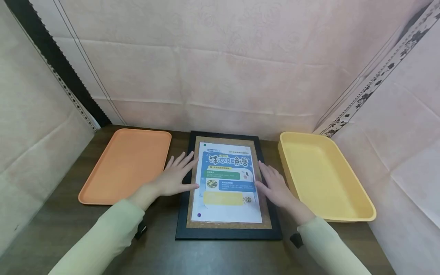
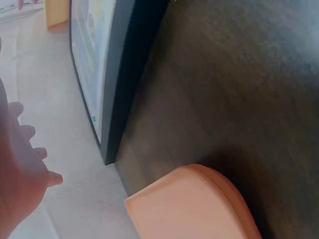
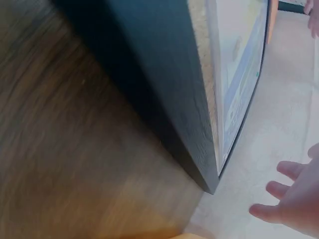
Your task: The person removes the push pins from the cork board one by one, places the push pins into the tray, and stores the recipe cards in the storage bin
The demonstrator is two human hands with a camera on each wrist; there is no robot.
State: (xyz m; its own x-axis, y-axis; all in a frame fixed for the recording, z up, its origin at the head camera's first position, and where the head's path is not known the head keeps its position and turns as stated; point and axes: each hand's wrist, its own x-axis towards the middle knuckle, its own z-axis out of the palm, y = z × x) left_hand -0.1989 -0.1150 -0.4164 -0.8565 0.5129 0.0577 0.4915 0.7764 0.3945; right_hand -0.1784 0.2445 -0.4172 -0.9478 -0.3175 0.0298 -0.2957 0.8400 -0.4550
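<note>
A black-framed cork board (image 1: pixel 228 234) lies on the table, with a blue and white printed poster (image 1: pixel 227 214) on it. A green round pin (image 1: pixel 204 145) marks the poster's upper left corner and a purple one (image 1: pixel 199 215) its lower left. Over the board's left edge, my left hand (image 1: pixel 175 177) is spread with straight fingers. My right hand (image 1: pixel 276 187) extends over the right edge, fingers straight and pointing inward. Both wrist views show the hands (image 2: pixel 22 164) (image 3: pixel 294 194) holding nothing; contact with the board I cannot tell.
An orange tray (image 1: pixel 127 168) lies to the board's left. On the right stands a deeper yellow tray (image 1: pixel 326 175). Behind the dark wooden table (image 1: pixel 165 244) hangs a pale cloth (image 1: pixel 220 76), with more cloth on both sides.
</note>
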